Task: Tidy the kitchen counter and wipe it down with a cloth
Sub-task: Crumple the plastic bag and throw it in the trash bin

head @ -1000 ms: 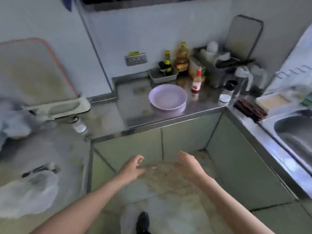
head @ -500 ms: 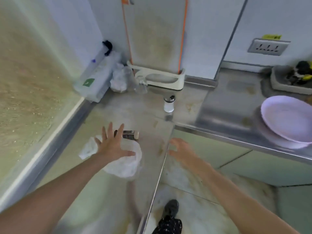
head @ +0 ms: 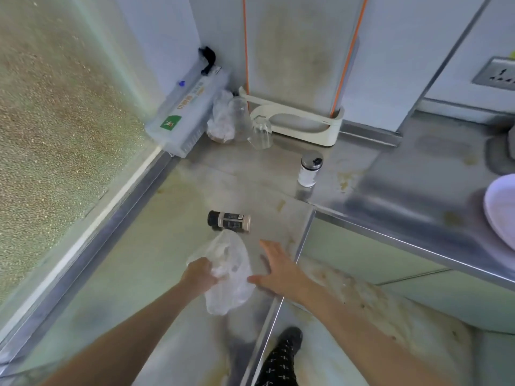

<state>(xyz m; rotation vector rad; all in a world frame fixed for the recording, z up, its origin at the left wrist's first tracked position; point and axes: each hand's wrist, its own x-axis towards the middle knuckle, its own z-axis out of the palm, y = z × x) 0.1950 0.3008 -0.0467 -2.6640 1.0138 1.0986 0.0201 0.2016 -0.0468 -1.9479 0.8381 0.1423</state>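
Observation:
My left hand (head: 200, 276) grips a crumpled clear plastic bag (head: 230, 274) and holds it just above the steel counter (head: 156, 260). My right hand (head: 278, 271) is spread flat and open beside the bag, near the counter's front edge. A spice bottle (head: 229, 221) with a black cap lies on its side just beyond the bag. Farther back a white shaker (head: 308, 168) with a metal lid stands upright.
In the back corner are a cling-film box (head: 187, 115), another crumpled bag (head: 223, 118), two upturned glasses (head: 260, 133) and a cutting board in a white stand (head: 303, 125). A pale bowl (head: 501, 210) sits at the right. Brown stains dot the counter.
My left hand, spread flat over the bag before, has closed on it and pulled it toward me. My right hand has moved onto the counter beside it. The view has come closer.

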